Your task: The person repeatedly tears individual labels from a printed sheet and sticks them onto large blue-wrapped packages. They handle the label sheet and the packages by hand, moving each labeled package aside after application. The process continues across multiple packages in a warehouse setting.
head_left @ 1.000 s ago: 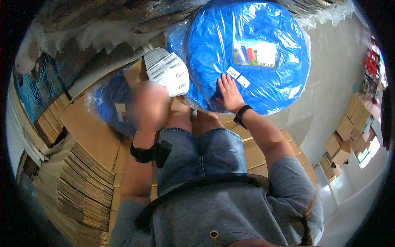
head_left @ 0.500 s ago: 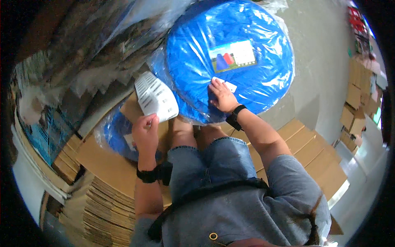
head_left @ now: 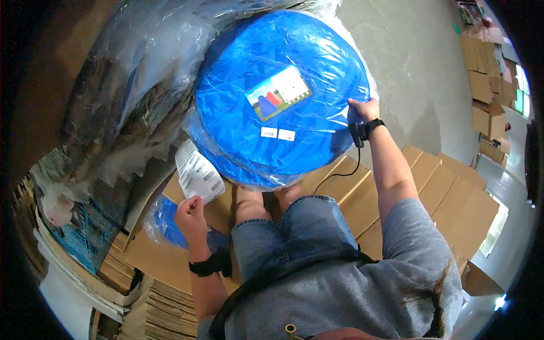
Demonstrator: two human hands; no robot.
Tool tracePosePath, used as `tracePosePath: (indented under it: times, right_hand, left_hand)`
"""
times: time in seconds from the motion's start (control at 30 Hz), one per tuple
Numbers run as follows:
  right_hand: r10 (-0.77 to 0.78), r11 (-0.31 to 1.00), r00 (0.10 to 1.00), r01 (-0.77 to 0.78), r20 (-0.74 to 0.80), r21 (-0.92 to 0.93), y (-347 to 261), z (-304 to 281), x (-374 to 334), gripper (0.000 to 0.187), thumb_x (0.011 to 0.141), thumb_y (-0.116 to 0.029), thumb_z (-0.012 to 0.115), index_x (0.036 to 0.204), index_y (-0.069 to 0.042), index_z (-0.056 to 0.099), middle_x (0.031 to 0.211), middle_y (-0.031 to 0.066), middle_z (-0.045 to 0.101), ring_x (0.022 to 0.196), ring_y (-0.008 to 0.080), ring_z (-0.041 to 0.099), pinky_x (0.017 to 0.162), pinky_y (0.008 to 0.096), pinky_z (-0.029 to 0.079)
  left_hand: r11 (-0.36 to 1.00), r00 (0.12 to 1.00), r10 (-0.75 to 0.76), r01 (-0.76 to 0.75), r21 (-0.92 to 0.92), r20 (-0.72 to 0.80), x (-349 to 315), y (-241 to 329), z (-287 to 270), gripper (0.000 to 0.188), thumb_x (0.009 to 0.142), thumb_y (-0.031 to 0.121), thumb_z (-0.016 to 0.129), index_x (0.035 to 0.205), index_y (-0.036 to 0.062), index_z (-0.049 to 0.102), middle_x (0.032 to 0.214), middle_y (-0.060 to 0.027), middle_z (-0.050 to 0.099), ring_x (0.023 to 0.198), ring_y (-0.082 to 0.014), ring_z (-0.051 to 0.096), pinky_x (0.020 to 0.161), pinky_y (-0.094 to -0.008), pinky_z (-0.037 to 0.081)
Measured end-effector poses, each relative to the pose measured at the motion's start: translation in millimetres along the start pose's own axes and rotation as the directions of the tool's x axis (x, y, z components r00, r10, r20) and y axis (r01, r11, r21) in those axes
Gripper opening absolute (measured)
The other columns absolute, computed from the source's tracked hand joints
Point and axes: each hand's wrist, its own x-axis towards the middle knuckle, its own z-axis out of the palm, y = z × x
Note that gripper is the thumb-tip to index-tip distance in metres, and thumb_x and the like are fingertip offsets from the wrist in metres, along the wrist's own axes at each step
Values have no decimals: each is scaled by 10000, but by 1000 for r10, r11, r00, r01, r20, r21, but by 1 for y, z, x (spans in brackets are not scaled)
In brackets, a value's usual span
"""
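Note:
A large round blue folded package (head_left: 232, 73) in clear plastic wrap lies in front of my legs. On its top is a picture card (head_left: 277, 93), with two small white stickers below it, a left one (head_left: 268, 132) and a right one (head_left: 287, 135). My right hand (head_left: 365, 111) grips the package's right rim, thumb on top and fingers mostly hidden behind the edge. At the package's lower left, my left hand (head_left: 191, 218) pinches a curved white sheet of barcode stickers (head_left: 198, 173) by its near end.
Flat brown cartons (head_left: 391, 198) lie to the right and below me. Another blue plastic-wrapped bundle (head_left: 173, 221) sits left of my left hand, near stacked cardboard (head_left: 167, 311). Heaped clear plastic (head_left: 158, 62) fills the upper left. Cardboard boxes (head_left: 481, 85) stand far right on grey floor.
My right hand has moved from the package's front middle to its right rim, uncovering the two stickers. The package has turned counterclockwise. My left hand still holds the sticker sheet.

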Motion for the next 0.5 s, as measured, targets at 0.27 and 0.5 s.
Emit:
tracePosePath:
  times: [0.27,0.5]
  right_hand:
    - [60,808,676,-465,734,362,1,-43,13,265,707,-213,668,884,-29,594,785,66,629,636,201,576,589,337,478]
    - [-188,652,665,-466,723,598,2,-69,-19,93,692,-76,546,768,-23,551,747,78,590,656,193,578,617,314,496]
  left_hand:
    - [988,993,93,-83,132,-75,-17,21,-17,125,717,82,653,805,-7,649,716,-83,581,647,-164,527,617,-259,420]
    - [965,915,-203,126,-230,-348,-74,12,-60,108,761,57,627,841,-15,640,858,-54,588,781,-125,521,756,-245,404]
